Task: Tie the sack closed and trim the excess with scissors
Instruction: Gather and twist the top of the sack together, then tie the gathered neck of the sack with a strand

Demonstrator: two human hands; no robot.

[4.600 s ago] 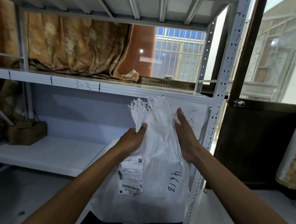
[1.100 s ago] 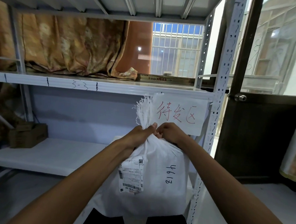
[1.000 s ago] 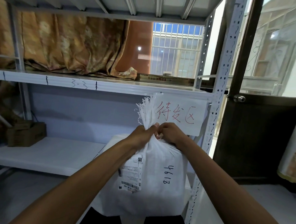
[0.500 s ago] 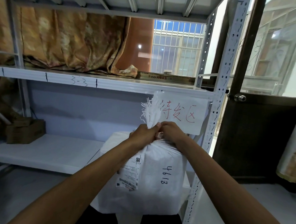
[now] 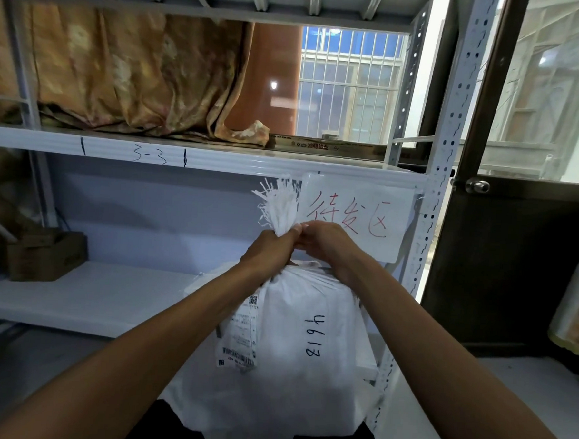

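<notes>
Sack (image 5: 306,388) reads 4618; shelf edge (image 5: 234,162) 3-3; sign (image 5: 356,194) 待发区.

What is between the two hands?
The bunched neck of the white woven plastic sack, gripped by the left hand and right hand; its frayed top sticks up above. The head view shows it.

Parcel storeroom: numbered metal shelving (image 5: 197,159), handwritten zone sign (image 5: 352,216), labelled sack (image 5: 295,337).

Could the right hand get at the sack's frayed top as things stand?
Probably yes: the frayed top sticks up free close by the right hand, nothing between, though that hand is busy gripping the sack.
</notes>
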